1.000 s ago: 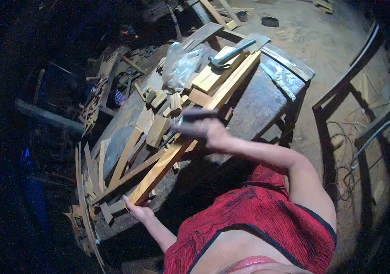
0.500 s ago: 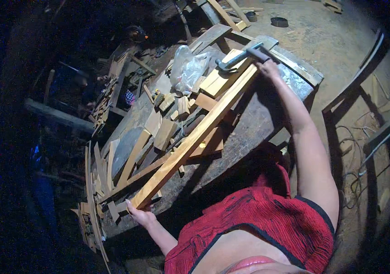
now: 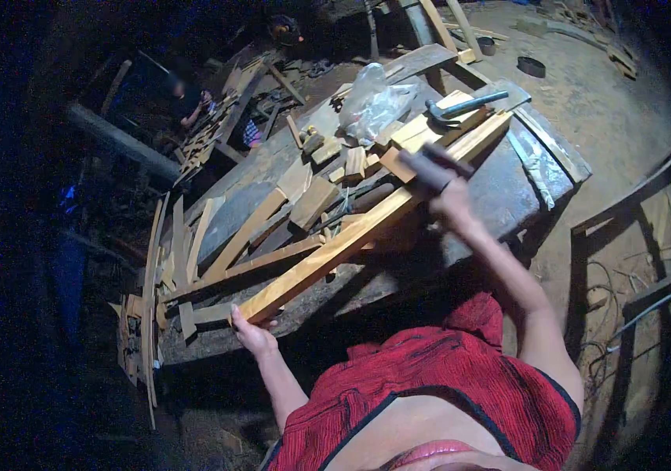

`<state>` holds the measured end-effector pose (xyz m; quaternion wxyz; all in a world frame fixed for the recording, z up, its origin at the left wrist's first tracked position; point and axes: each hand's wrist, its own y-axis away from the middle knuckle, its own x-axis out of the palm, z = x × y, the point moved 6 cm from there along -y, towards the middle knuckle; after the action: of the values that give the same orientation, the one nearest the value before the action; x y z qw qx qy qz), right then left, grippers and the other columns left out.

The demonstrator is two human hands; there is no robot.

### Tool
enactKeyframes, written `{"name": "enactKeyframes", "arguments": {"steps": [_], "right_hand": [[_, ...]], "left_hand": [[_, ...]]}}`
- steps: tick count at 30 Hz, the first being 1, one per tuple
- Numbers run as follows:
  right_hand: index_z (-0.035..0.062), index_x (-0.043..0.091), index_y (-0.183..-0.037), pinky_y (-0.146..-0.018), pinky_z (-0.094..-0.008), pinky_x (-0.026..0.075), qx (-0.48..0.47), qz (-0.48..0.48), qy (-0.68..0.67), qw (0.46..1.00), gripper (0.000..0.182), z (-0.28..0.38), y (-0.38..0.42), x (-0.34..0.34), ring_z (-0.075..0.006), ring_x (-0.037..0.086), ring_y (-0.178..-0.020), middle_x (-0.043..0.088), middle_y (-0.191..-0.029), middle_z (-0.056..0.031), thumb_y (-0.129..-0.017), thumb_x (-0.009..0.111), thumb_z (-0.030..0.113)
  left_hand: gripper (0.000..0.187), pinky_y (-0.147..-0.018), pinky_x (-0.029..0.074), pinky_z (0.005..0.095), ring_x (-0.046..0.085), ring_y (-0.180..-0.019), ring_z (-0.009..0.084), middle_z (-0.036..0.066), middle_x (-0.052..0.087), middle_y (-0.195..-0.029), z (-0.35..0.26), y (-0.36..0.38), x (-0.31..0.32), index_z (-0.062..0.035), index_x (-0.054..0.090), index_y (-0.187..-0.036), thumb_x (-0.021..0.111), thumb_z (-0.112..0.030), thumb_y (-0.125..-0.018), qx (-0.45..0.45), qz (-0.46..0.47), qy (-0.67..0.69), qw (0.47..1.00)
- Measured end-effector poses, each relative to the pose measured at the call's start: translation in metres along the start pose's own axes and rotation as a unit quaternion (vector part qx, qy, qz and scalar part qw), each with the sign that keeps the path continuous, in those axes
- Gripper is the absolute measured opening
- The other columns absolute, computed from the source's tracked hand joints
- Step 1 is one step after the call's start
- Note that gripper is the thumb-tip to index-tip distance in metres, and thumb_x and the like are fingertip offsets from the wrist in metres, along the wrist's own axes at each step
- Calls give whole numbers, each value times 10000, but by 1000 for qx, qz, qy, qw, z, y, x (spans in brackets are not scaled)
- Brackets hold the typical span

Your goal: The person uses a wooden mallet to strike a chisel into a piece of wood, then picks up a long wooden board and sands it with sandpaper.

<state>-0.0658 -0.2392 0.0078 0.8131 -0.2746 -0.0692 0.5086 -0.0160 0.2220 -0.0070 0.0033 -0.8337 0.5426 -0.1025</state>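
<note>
A long squared wooden bar [image 3: 335,245] lies slantwise across the workbench [image 3: 461,250]. My left hand [image 3: 255,334] grips its near end, thumb on top and fingers beneath. My right hand [image 3: 452,206], blurred by motion, is closed on a dark hand plane [image 3: 427,170] with a crosswise handle, over the upper half of the bar. Beyond the bar, a hammer [image 3: 469,106] with a bluish handle rests on a pale wooden block [image 3: 414,135]. Small wood offcuts [image 3: 355,162] lie beside the bar.
A clear plastic bag [image 3: 375,102] sits among the scraps. Thin wooden strips [image 3: 151,298] stick out past the bench's left end. A person [image 3: 188,106] is in the dark background. A dark round container [image 3: 531,67] stands on the floor, and a wooden frame [image 3: 626,196] is at right.
My right hand has drawn the hand plane from the bar's far end back toward me, uncovering that end. My left hand still holds the near end. The whole view has shifted slightly.
</note>
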Motion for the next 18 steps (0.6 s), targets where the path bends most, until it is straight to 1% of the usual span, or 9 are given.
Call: {"name": "enactKeyframes", "arguments": {"steps": [2, 3, 4, 9, 11, 14, 16, 17, 18], "right_hand": [[220, 489, -1248, -903, -297, 433, -63, 58, -18, 996, 669, 39, 14, 62, -195, 560, -1034, 590, -1123, -61, -627, 508, -28], [227, 459, -1268, -775, -359, 478, -123, 103, 223, 962, 617, 41, 23, 101, -248, 596, -868, 616, -908, -66, -696, 488, -2], [248, 427, -1287, -659, -393, 460, -190, 127, 231, 946, 584, 63, 31, 133, -262, 561, -731, 552, -793, -54, -734, 462, 63], [218, 400, -1298, -739, -416, 373, -353, 147, 204, 901, 581, 116, 77, 199, -252, 488, -886, 495, -1072, -72, -726, 462, 138], [199, 397, -1301, -773, -423, 365, -359, 184, 199, 893, 583, 101, 73, 191, -255, 491, -887, 501, -1101, -78, -724, 471, 159], [261, 390, -1316, -729, -390, 450, -204, 252, 266, 908, 581, 82, 44, 132, -241, 574, -876, 591, -945, -49, -771, 399, 60], [189, 528, -1208, -864, -351, 443, -159, 110, 49, 980, 562, 48, 21, 70, -243, 582, -957, 614, -1041, -90, -702, 481, -52], [182, 554, -1183, -901, -321, 428, -59, 55, 52, 995, 578, -26, 11, 44, -224, 582, -992, 594, -1122, -68, -662, 535, -68], [177, 572, -1163, -912, -309, 420, -116, -27, 126, 985, 540, -19, 5, 8, -202, 582, -988, 606, -1101, -66, -673, 548, -47]], "left_hand": [[467, -342, 439, 250, 596, -553, 191, 93, 597, -811, -1, 1, -3, -53, 496, -985, 455, -499, -851, -8, 11, -11, 1000], [469, -338, 435, 246, 594, -544, 188, 90, 597, -809, 0, 3, -1, -55, 503, -976, 455, -504, -850, -17, 27, -22, 999], [466, -356, 441, 253, 594, -558, 190, 89, 594, -812, -3, 9, 0, -55, 509, -972, 455, -502, -852, -16, -13, -15, 1000], [440, -404, 464, 285, 601, -612, 196, 90, 587, -831, 3, 7, -3, -52, 508, -984, 452, -472, -865, -1, -38, 23, 999], [433, -377, 455, 275, 605, -580, 205, 105, 596, -819, 9, 1, -7, -41, 504, -969, 437, -458, -875, 1, -65, 67, 996], [439, -344, 440, 261, 601, -529, 217, 116, 606, -773, -4, 11, 2, -25, 496, -954, 421, -451, -882, -2, -12, 8, 1000], [445, -331, 434, 255, 599, -511, 219, 117, 608, -749, -9, 12, 6, -21, 496, -943, 416, -454, -882, -2, -2, 9, 1000], [452, -319, 427, 250, 596, -494, 221, 118, 610, -726, -9, 13, 9, -17, 496, -931, 411, -458, -883, -1, 10, 8, 1000], [452, -319, 427, 250, 596, -494, 221, 118, 610, -726, -6, 11, 8, -17, 496, -931, 411, -458, -883, -4, 10, 9, 1000]]}}
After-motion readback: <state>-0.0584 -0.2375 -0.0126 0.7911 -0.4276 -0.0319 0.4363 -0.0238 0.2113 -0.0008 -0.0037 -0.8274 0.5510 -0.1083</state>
